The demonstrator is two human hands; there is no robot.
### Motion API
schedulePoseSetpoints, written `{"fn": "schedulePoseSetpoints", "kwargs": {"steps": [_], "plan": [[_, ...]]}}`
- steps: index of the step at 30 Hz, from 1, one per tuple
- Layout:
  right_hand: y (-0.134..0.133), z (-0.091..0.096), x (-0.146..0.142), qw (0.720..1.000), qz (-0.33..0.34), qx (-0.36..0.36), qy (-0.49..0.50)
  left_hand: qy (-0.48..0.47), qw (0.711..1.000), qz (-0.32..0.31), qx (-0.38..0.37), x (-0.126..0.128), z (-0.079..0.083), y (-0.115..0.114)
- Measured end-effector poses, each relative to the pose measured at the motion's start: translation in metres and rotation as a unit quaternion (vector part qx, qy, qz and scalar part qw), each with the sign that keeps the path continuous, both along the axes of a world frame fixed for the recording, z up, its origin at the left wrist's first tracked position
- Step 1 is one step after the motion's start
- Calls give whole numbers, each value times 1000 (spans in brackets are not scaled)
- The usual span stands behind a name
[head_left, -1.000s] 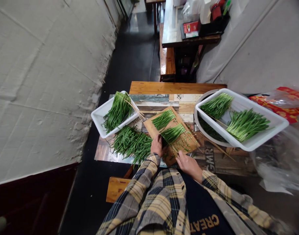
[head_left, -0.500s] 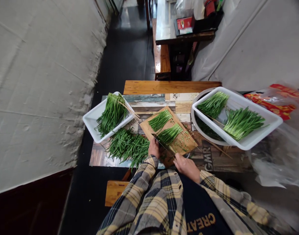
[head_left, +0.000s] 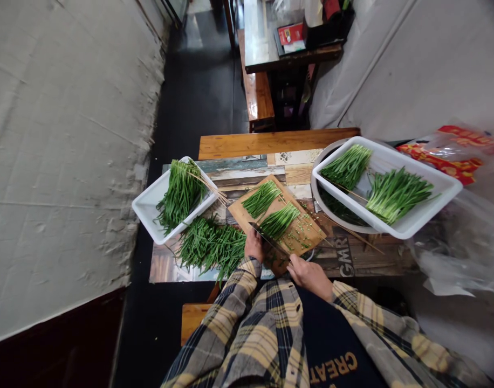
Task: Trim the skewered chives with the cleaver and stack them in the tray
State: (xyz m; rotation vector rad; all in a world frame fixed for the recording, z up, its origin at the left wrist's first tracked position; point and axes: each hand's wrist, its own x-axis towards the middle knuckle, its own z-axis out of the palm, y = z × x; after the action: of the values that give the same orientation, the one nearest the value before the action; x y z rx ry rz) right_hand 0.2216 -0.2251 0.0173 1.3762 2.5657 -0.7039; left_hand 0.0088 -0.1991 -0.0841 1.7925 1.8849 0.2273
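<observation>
My right hand grips the handle of a kitchen knife. Its dark blade slants up and left across the near corner of a wooden cutting board. Close to the blade's tip is my left hand, fingers drawn together; what they hold is hidden. Two flat bunches of green chives lie on the board: a far bunch and a near bunch beside the blade. Thin sticks poke out of them, and small green trimmings are scattered at the right. Loose chives are heaped left of my left hand.
A white tub at the left holds chives and wooden skewers. Another white tub with two chive bunches rests over a round metal basin at the right. Plastic bags lie beyond it. A bench borders the table's far side.
The whole view has shifted and turned slightly. Both hands and the knife stay in nearly the same place over the board.
</observation>
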Motion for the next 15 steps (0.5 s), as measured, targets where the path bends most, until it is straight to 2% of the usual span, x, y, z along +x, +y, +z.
{"fn": "schedulePoseSetpoints", "kwargs": {"steps": [7,11,15], "plan": [[-3,-4,-1,1000,-14,10,8,7,1000,9,11,2,12,-5],[-4,-8,0,1000,-10,8,14,23,1000,13,15,5,8,-13],[-3,-8,1,1000,-14,-2,20,27,999,21,12,4,4,-11]]}}
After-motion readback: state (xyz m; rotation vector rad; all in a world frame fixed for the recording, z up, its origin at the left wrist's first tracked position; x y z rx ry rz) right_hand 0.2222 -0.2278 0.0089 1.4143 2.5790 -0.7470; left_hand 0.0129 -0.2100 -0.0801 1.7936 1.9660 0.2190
